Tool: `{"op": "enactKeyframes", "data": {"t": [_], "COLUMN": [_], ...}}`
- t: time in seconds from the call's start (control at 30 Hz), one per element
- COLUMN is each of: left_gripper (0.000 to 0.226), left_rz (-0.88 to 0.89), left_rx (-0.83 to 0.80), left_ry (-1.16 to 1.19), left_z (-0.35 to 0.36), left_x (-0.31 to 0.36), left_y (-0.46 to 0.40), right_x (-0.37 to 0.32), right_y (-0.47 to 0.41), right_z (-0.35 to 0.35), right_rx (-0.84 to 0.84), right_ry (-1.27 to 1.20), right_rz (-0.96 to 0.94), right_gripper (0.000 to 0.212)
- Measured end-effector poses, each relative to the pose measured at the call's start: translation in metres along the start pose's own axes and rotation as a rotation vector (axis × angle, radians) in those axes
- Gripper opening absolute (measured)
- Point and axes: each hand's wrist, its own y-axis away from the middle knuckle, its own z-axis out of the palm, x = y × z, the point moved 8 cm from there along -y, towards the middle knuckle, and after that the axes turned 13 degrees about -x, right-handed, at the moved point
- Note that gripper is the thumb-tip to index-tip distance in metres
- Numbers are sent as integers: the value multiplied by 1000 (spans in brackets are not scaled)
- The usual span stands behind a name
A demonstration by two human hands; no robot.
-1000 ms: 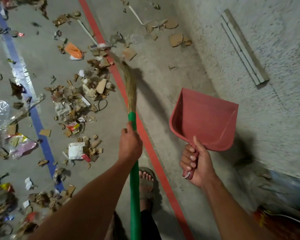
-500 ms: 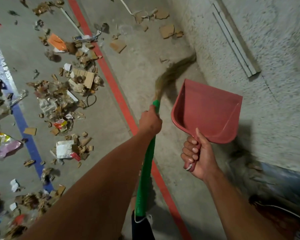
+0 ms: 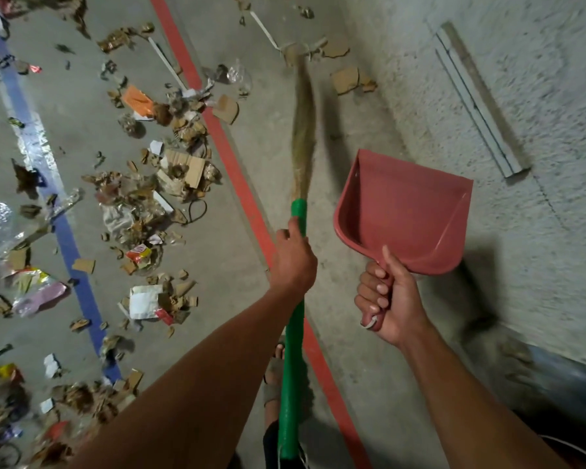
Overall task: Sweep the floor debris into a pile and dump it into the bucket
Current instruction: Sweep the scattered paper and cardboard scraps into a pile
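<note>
Debris (image 3: 156, 198) lies scattered left of the red floor line (image 3: 237, 184) — cardboard scraps (image 3: 347, 79) sit right of it, by my broom's bristles (image 3: 301, 130). My left hand (image 3: 293, 258) wraps the green broom handle (image 3: 293, 367); right hand (image 3: 389, 299) grips the red dustpan (image 3: 406, 211), fingers curled. Wall (image 3: 487, 79) close on the right — bare concrete between it and the line.

Broom (image 3: 298, 211) in the left hand (image 3: 293, 258), dustpan (image 3: 403, 214) in the right hand (image 3: 389, 299), held above the floor (image 3: 352, 333)
The broom reaches forward from the left hand, its bristle tip among cardboard scraps (image 3: 347, 79) near the wall (image 3: 521, 96) on the right. The dustpan sits just right of the broom, between it and the wall. A floor stripe (image 3: 230, 164) runs left of the broom; beyond it, further left, lies scattered debris (image 3: 156, 204), crossed by a second stripe (image 3: 61, 225)
</note>
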Motion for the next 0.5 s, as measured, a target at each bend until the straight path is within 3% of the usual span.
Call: {"op": "enactKeyframes", "data": {"t": [0.17, 0.37, 0.5], "left_gripper": [48, 46, 51], "left_rz": [-83, -406, -286], "left_rx": [-119, 159, 228], "left_ry": [-88, 99, 123], "left_z": [-17, -81, -83], "left_x": [-15, -86, -78], "left_y": [-45, -36, -10], "right_x": [1, 17, 15], "right_y": [-14, -22, -23], "right_z": [6, 3, 11], "right_rx": [-13, 6, 12], "right_ry": [17, 30, 22], "right_rz": [20, 68, 81], "right_gripper": [46, 47, 48]}}
